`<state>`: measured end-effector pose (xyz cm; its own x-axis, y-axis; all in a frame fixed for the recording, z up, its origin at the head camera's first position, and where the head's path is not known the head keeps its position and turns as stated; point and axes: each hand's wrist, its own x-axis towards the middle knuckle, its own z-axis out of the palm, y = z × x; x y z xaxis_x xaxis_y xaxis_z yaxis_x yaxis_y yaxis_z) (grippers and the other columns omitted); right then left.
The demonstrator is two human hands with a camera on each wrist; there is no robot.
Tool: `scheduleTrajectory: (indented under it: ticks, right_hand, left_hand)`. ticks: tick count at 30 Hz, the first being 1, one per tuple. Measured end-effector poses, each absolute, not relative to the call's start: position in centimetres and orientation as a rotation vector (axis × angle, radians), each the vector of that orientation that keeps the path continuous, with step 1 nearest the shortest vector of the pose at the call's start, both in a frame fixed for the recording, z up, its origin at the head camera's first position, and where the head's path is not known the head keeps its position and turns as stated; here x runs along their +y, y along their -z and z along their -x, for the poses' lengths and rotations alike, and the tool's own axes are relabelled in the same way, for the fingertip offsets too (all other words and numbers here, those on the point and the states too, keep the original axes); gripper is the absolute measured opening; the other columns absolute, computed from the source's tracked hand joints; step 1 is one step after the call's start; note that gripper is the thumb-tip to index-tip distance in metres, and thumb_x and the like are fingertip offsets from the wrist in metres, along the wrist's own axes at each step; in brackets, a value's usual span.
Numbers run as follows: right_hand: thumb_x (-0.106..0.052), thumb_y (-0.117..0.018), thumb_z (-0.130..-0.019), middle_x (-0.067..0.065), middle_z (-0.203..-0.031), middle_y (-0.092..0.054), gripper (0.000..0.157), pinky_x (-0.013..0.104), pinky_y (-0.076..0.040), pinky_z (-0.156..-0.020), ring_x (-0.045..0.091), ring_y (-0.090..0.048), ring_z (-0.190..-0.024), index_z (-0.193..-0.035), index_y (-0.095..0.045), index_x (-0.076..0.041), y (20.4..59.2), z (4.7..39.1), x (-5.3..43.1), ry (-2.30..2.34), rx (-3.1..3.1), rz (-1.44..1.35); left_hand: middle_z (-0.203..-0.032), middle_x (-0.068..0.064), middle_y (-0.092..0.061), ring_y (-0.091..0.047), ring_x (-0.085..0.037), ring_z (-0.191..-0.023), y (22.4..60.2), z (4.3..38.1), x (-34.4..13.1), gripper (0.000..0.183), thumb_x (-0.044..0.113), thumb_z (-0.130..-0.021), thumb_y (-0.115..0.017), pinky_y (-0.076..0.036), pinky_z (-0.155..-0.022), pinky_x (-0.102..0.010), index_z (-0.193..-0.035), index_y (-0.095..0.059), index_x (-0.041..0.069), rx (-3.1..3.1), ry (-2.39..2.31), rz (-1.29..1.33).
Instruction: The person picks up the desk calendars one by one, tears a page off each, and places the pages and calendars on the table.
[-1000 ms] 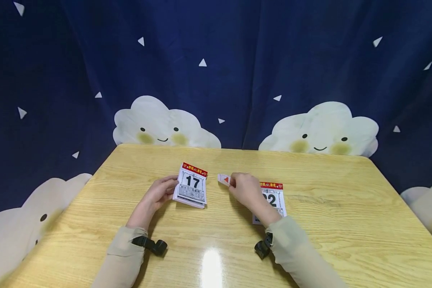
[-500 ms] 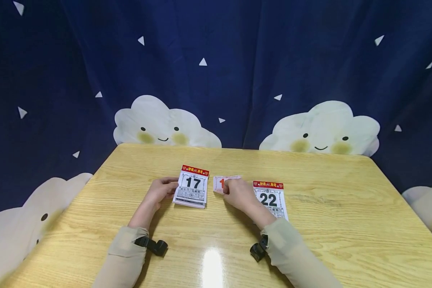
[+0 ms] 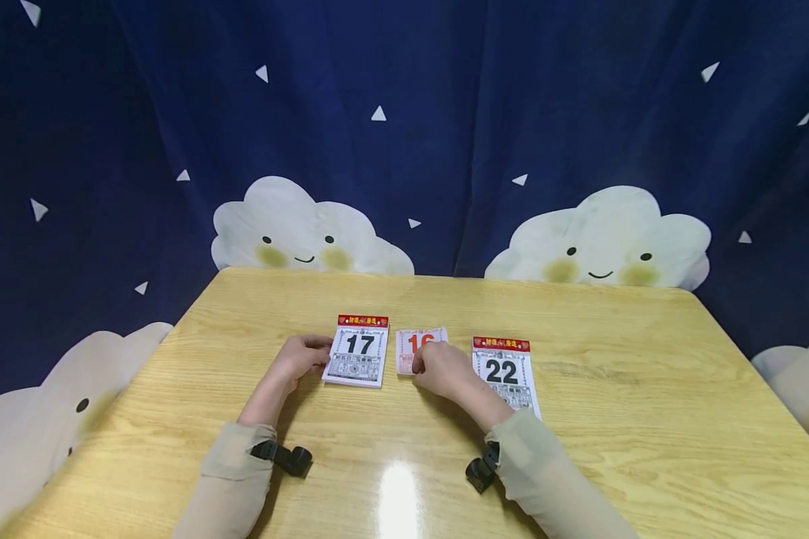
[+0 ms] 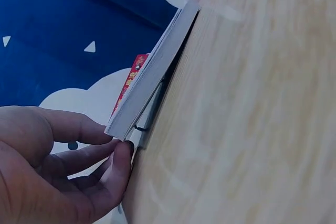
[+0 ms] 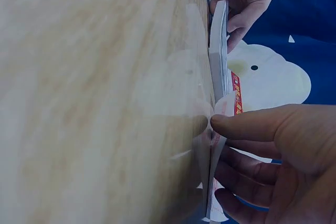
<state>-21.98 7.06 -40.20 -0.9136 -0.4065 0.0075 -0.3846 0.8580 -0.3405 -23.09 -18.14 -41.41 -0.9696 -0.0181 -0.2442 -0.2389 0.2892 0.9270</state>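
Note:
A tear-off calendar (image 3: 357, 355) with a red header and a black 17 lies left of the table's middle. My left hand (image 3: 301, 355) grips its left edge; in the left wrist view the fingertips sit at a corner of the thick pad (image 4: 152, 72), which is tilted a little off the table. Beside it, my right hand (image 3: 443, 370) pinches a loose calendar page (image 3: 407, 343) printed in red, its number partly hidden by the fingers. In the right wrist view the page (image 5: 224, 106) curls up between thumb and fingers.
A second tear-off calendar (image 3: 502, 370), showing 22, lies to the right, its lower part partly behind the right forearm. The wooden table (image 3: 647, 389) ends at a dark blue curtain (image 3: 431, 150) with clouds. Each wrist wears a small black camera (image 3: 300, 462).
The right hand has brought the page down and left, next to the 17 calendar, and more of its red number shows. The left hand has lowered the 17 calendar, which now lies flatter and straighter.

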Motion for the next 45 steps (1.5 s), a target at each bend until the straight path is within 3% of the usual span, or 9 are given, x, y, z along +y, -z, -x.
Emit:
scheduleTrajectory:
  ticks: [13, 25, 35, 45]
  right_hand:
    - [-0.018, -0.073, -0.068, -0.005, -0.073, -0.062, 0.012, 0.029, -0.046, -0.064, 0.012, -0.056, -0.071, -0.079, -0.070, -0.014, 39.9, 21.7, 6.8, 0.558, 2.939, 0.671]
    - [-0.020, -0.072, -0.073, -0.006, -0.067, -0.056, 0.014, 0.026, -0.041, -0.057, 0.010, -0.049, -0.063, -0.085, -0.069, -0.013, 39.2, 21.7, 8.1, 0.588, 2.980, 0.631]
    - [-0.021, -0.070, -0.075, -0.005, -0.071, -0.059, 0.016, 0.026, -0.041, -0.056, 0.010, -0.050, -0.063, -0.089, -0.069, -0.013, 38.4, 21.9, 10.2, 0.609, 2.997, 0.537]
    - [-0.019, -0.068, -0.076, -0.002, -0.075, -0.062, 0.020, 0.027, -0.044, -0.061, 0.011, -0.054, -0.068, -0.093, -0.069, -0.008, 37.6, 22.1, 13.1, 0.714, 3.001, 0.521]
  left_hand:
    - [-0.103, -0.026, -0.059, -0.059, -0.012, -0.070, 41.1, 23.2, -18.1, 0.039, -0.004, -0.080, -0.054, -0.053, -0.065, -0.024, -0.117, -0.051, -0.014, 2.370, -1.716, 0.238]
    - [-0.103, -0.022, -0.057, -0.056, -0.011, -0.075, 39.8, 23.1, -17.6, 0.038, -0.001, -0.084, -0.052, -0.052, -0.071, -0.026, -0.120, -0.050, -0.012, 2.382, -1.805, 0.149]
    - [-0.084, -0.006, -0.057, -0.053, -0.008, -0.066, 38.7, 23.3, -15.6, 0.035, 0.000, -0.081, -0.054, -0.048, -0.061, -0.023, -0.115, -0.055, -0.010, 2.464, -1.785, 0.148]
    - [-0.075, -0.003, -0.054, -0.047, -0.009, -0.058, 38.3, 23.0, -12.0, 0.030, 0.002, -0.079, -0.057, -0.041, -0.054, -0.021, -0.108, -0.063, -0.003, 2.579, -1.651, 0.079]
